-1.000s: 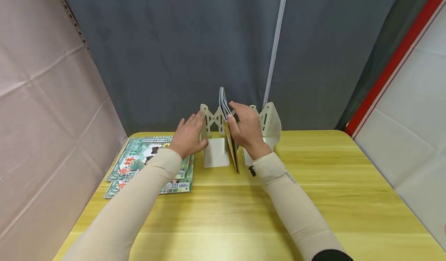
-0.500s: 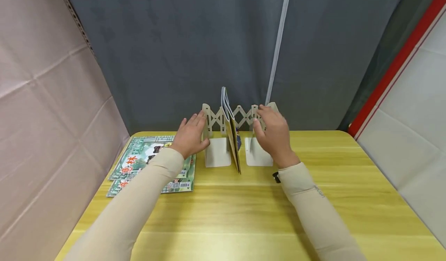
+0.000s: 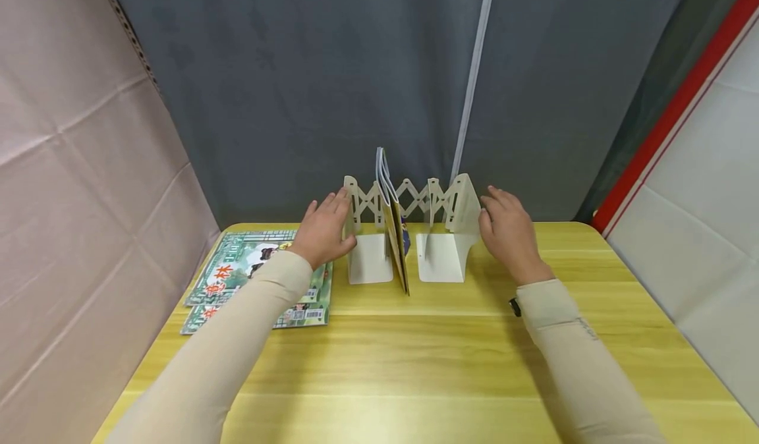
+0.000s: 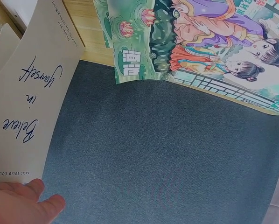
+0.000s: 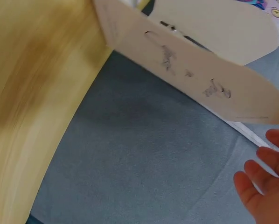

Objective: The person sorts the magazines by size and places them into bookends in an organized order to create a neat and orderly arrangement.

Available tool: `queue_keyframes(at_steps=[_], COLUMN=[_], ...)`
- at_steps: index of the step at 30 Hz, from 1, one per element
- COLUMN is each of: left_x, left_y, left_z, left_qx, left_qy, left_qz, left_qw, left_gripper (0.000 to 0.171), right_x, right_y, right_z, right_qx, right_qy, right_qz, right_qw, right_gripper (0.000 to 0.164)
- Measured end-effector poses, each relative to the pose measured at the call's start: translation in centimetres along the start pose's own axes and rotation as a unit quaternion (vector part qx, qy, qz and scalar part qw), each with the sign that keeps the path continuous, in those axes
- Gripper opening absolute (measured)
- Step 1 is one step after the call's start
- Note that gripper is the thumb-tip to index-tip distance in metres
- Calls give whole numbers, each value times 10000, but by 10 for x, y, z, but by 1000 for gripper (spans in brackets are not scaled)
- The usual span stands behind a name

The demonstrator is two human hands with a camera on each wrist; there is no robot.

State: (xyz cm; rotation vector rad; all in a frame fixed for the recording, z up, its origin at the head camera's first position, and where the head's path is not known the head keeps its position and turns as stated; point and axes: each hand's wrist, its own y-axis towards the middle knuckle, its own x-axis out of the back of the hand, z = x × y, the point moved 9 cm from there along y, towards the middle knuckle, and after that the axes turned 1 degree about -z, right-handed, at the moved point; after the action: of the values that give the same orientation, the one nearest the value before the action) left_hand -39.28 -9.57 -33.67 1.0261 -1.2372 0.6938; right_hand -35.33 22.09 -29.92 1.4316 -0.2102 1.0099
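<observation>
A cream expandable bookend (image 3: 441,263) with a criss-cross lattice back stands at the table's far edge. Between its dividers a few thin magazines (image 3: 393,223) stand upright, leaning slightly. My left hand (image 3: 322,230) rests straight fingers against the bookend's left end panel (image 4: 32,102), which carries "Believe in yourself" lettering in the left wrist view. Just outside the right end panel (image 5: 195,74) is my right hand (image 3: 511,236), its fingers loosely extended and holding nothing; whether the fingertips touch the panel I cannot tell. Partly under my left forearm lie green-covered magazines (image 3: 237,269), overlapping flat.
The wooden table (image 3: 379,365) has a grey curtain (image 3: 296,88) hanging behind it. Pale cloth (image 3: 77,200) covers the left side, and a white panel with a red strip (image 3: 670,108) borders the right.
My right hand has left the standing magazines and moved right, past the bookend's right divider, to the outside of its right end panel. My left hand stays at the left panel.
</observation>
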Motion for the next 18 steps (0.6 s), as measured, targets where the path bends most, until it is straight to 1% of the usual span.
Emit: queue_keyframes(at_steps=[6, 12, 15, 18], left_x=[0, 2, 2, 1], left_y=[0, -1, -1, -1], left_z=[-1, -1, -1, 0], left_qx=[-9, -15, -5, 4], left_qy=[39, -27, -55, -80], left_qz=[-29, -72, -92, -80], left_qw=[10000, 10000, 9999, 9999], left_gripper=[80, 79, 78, 78], right_x=[-5, -9, -9, -6], right_y=[1, 3, 4, 5], right_z=[-2, -4, -1, 2], right_qx=[368, 386, 485, 680], right_qy=[-178, -237, -213, -169], right_qz=[261, 500, 490, 388], right_qw=[9988, 9977, 9974, 9968], right_gripper=[30, 32, 32, 32])
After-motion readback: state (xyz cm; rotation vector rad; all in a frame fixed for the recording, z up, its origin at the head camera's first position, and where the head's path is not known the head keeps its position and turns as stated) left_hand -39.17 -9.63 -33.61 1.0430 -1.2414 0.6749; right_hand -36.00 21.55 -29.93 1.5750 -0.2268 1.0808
